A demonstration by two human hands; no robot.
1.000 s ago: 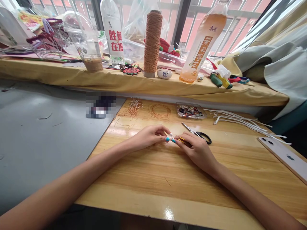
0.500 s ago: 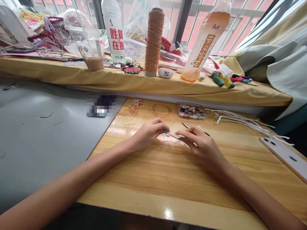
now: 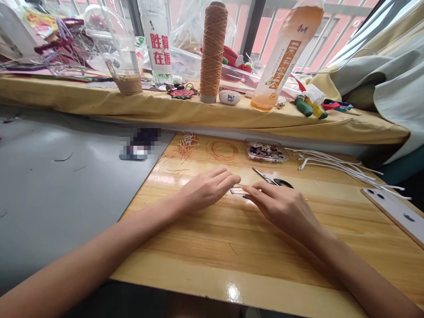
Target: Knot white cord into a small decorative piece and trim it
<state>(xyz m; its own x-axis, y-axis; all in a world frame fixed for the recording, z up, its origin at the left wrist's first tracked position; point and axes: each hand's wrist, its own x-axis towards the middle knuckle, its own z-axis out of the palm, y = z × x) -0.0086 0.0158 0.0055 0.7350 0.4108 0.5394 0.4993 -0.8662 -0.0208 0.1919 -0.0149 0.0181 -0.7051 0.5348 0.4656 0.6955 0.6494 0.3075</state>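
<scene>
My left hand (image 3: 210, 189) is over the middle of the wooden table, its fingers drawn together in a pinch. A thin brownish thread (image 3: 241, 184) runs from its fingertips towards my right hand (image 3: 281, 202). My right thumb and fingers are closed on a short piece of white cord (image 3: 236, 191), whose end points left, just below my left fingertips. The fingers partly hide both cord and thread. Scissors (image 3: 272, 179) with black handles lie just behind my right hand, blades slightly apart and pointing left.
Behind the hands are a tangle of cord scraps (image 3: 187, 145), a coil of orange thread (image 3: 222, 151), a clear tray of beads (image 3: 265, 151) and white cords (image 3: 334, 163). A phone (image 3: 394, 216) lies right. Bottles and a thread spool (image 3: 213, 55) stand on the ledge.
My right hand has moved slightly right and down, uncovering more of the scissors. My left fingers have stretched a little to the right, and the cord between the hands has turned.
</scene>
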